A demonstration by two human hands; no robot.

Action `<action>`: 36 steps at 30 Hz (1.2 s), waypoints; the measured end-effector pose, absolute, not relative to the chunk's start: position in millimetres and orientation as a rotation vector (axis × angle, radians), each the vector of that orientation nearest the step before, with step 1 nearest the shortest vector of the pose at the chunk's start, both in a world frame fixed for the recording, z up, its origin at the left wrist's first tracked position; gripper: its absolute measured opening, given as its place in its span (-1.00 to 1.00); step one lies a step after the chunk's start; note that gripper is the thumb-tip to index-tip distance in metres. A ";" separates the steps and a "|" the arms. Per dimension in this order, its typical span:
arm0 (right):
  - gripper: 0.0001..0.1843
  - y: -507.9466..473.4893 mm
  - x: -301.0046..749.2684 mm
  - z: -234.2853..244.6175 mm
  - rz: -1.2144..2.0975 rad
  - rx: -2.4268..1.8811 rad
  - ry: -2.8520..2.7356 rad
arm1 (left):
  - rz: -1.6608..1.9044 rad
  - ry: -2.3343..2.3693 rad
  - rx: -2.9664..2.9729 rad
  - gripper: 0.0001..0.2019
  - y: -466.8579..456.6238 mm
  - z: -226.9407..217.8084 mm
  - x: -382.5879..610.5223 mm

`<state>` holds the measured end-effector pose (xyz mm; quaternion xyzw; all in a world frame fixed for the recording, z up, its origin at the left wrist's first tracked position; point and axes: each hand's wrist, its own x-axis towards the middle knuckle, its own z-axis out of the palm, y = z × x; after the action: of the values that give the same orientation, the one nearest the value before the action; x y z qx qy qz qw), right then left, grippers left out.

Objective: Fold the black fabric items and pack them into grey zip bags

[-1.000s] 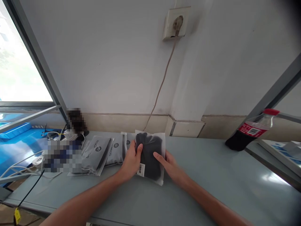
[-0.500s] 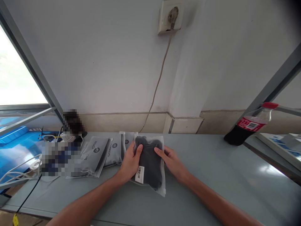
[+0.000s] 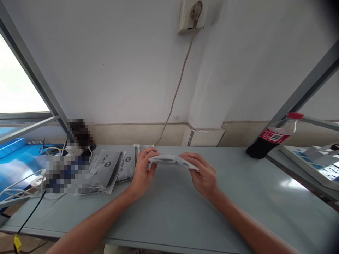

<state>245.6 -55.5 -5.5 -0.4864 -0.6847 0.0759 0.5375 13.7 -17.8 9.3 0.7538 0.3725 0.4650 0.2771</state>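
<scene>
Between my two hands is a frosted plastic zip bag [image 3: 172,159], tilted so that mainly its narrow edge faces me; its dark contents hardly show. My left hand [image 3: 145,169] is closed on the bag's left end, fingers above and thumb below. At the right end, my right hand [image 3: 203,173] grips it with fingers over the top. Left of my left hand lie similar grey bags with a printed logo: one bag [image 3: 107,167] in front on a small pile, another bag [image 3: 127,164] beside it, and a third partly hidden behind my left hand.
A cola bottle [image 3: 274,135] with a red cap leans at the right near a metal frame. Cables and a blue tray [image 3: 12,148] are at the far left. A wall socket [image 3: 194,16] has a cord hanging down behind the grey table [image 3: 169,218].
The bag has turned from showing its broad face with a barcode label to nearly edge-on. My right hand has shifted its grip and now wraps the bag's right end.
</scene>
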 end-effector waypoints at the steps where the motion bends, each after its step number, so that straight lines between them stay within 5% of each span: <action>1: -0.64 -56.4 247.6 -4.2 0.148 -1.149 -1.703 | 1.253 0.939 2.055 -0.73 -14.3 8.6 11.8; 9: -0.39 -38.7 278.7 -2.2 0.572 -1.210 -2.157 | 0.807 1.045 2.113 -0.66 -8.4 -4.8 8.9; 13: -0.48 -38.7 286.4 2.5 0.782 -1.293 -2.230 | 0.799 1.026 2.509 -0.72 -22.6 -9.4 18.9; 17: -0.62 -41.2 275.4 -5.5 0.603 -1.348 -2.130 | 0.679 0.930 2.760 -0.47 -28.9 -25.3 27.4; 19: -0.50 -41.4 265.8 -15.5 0.515 -1.371 -2.150 | 0.551 0.913 2.834 -0.38 -29.8 -35.4 29.0; 22: -0.34 -41.4 254.0 -30.4 0.510 -1.440 -2.282 | 0.463 0.964 2.871 -0.33 -30.9 -47.5 29.3; 36: -0.30 -40.0 245.8 -43.6 0.304 -1.566 -2.450 | 0.317 1.039 2.807 -0.30 -35.3 -53.8 27.6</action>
<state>245.8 -40.0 -43.6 -0.5324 -0.8331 0.1033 0.1087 27.6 -35.3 -53.8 0.9306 0.3444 0.1052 0.0659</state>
